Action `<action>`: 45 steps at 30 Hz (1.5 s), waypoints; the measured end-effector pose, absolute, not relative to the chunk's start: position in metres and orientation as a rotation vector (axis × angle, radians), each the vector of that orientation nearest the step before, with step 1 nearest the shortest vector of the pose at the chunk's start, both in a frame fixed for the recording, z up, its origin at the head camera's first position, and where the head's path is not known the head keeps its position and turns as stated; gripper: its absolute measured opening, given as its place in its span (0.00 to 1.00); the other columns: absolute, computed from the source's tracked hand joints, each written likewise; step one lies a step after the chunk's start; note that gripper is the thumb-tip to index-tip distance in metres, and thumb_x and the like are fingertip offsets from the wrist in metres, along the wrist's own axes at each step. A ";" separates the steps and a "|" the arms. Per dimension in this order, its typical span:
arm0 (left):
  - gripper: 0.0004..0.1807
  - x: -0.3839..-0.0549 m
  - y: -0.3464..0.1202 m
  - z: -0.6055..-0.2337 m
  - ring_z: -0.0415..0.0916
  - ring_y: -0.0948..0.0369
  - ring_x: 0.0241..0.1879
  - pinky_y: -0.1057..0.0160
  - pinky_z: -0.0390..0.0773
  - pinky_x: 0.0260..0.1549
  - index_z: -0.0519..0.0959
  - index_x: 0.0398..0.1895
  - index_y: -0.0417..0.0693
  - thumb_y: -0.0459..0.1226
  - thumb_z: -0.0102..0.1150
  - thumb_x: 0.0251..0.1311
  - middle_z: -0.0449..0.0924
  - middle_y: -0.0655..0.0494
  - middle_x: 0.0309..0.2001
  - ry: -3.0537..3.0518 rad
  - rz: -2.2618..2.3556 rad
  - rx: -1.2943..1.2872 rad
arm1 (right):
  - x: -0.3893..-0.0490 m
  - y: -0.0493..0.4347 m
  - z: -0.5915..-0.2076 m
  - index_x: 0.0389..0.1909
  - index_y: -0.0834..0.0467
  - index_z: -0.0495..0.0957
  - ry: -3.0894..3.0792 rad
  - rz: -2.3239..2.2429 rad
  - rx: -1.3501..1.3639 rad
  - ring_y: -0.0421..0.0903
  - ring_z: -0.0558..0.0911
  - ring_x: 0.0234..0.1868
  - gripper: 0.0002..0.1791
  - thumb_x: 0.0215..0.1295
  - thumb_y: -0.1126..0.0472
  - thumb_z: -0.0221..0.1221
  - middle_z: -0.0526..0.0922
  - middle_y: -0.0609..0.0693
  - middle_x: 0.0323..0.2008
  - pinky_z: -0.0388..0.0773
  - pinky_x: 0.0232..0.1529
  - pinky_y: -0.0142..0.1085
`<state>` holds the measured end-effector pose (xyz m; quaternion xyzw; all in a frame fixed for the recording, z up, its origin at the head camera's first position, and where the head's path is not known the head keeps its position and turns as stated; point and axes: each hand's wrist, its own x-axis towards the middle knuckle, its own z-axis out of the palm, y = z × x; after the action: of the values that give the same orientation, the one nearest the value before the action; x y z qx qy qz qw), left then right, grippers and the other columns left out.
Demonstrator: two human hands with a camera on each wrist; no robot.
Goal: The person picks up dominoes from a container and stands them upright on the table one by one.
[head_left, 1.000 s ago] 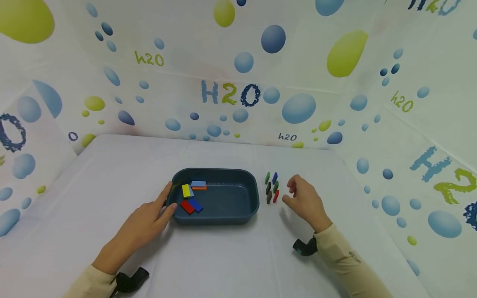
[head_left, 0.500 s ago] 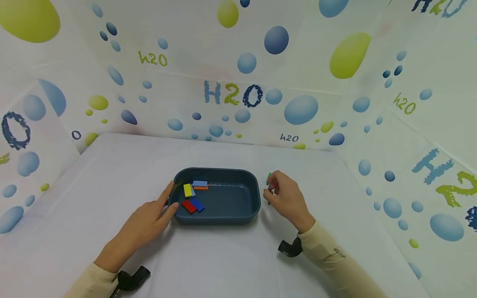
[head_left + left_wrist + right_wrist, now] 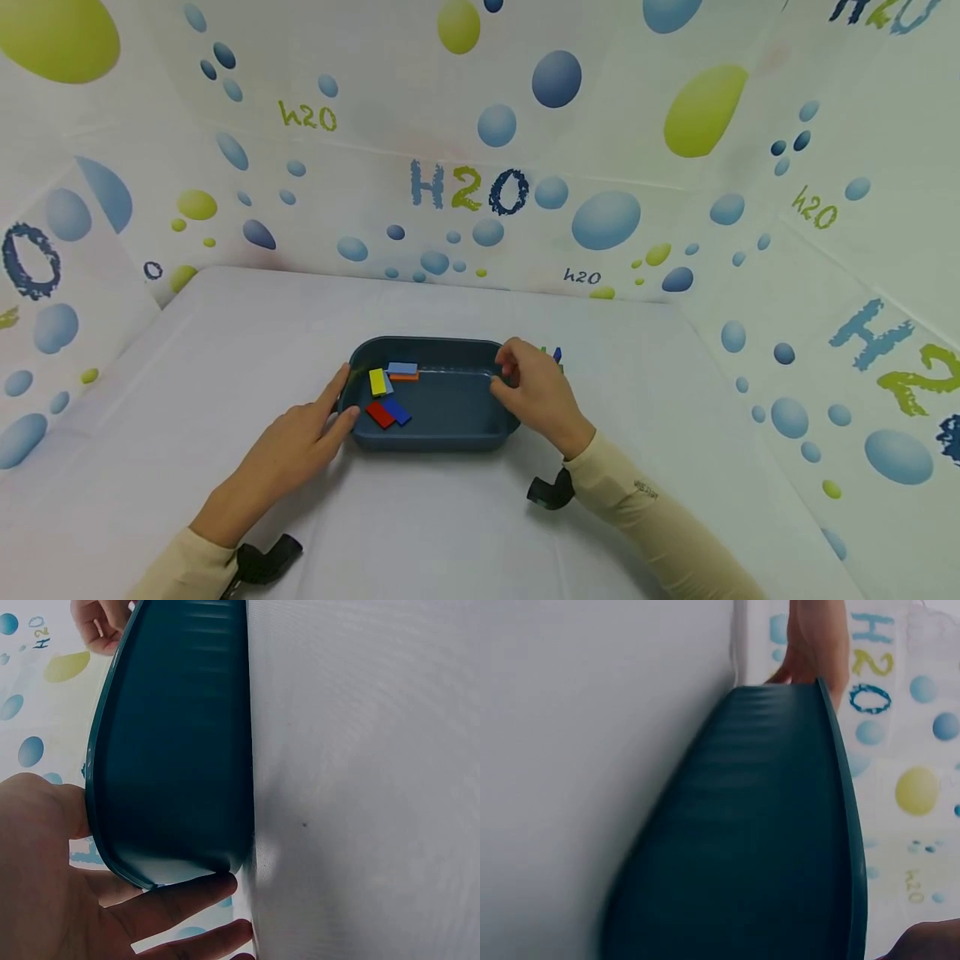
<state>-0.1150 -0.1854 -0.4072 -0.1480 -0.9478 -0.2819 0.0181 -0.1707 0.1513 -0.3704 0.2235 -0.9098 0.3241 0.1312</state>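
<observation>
The left hand (image 3: pixel 296 442) rests extended fingers against a tray (image 3: pixel 457 408) on a table (image 3: pixel 420 533), colored blocks (image 3: pixel 396 412) inside. The right hand (image 3: pixel 543 398) bends over the opposite end, its grip unclear.

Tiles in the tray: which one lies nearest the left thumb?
The red tile: it lies closest to the thumb of the left hand, with the dark blue tile beyond it and the yellow tile farther back.

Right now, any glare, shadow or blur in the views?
Head: soft shadow below the tray, thin glare line inside its far side; left wrist: faint banded sheen on the tray's dark wall; right wrist: the tray's table-side edge blurred, its wall dim.
</observation>
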 end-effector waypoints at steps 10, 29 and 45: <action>0.39 -0.117 -0.185 -0.408 0.79 0.33 0.55 0.32 0.76 0.51 0.50 0.84 0.41 0.50 0.49 0.81 0.79 0.26 0.57 -2.936 -0.894 -0.467 | -0.175 0.122 -0.368 0.44 0.57 0.77 -2.667 0.916 0.794 0.43 0.75 0.31 0.12 0.64 0.67 0.69 0.77 0.47 0.33 0.76 0.34 0.37; 0.39 -0.116 -0.187 -0.410 0.80 0.34 0.54 0.33 0.76 0.50 0.50 0.84 0.40 0.51 0.48 0.81 0.79 0.27 0.57 -2.940 -0.875 -0.458 | -0.196 0.057 -0.375 0.49 0.59 0.81 -2.862 0.888 0.974 0.40 0.82 0.41 0.14 0.66 0.65 0.70 0.85 0.49 0.42 0.79 0.43 0.31; 0.39 -0.116 -0.186 -0.411 0.81 0.35 0.53 0.34 0.77 0.50 0.51 0.84 0.40 0.51 0.48 0.81 0.80 0.27 0.56 -2.933 -0.886 -0.468 | -0.196 0.032 -0.384 0.55 0.58 0.81 -3.089 0.638 0.992 0.40 0.78 0.36 0.22 0.62 0.60 0.75 0.83 0.48 0.41 0.77 0.37 0.30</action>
<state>-0.1159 -0.1863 -0.4106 -0.1510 -0.9461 -0.2857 0.0214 -0.1956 0.0321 -0.3835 0.2991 -0.9310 0.1922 -0.0825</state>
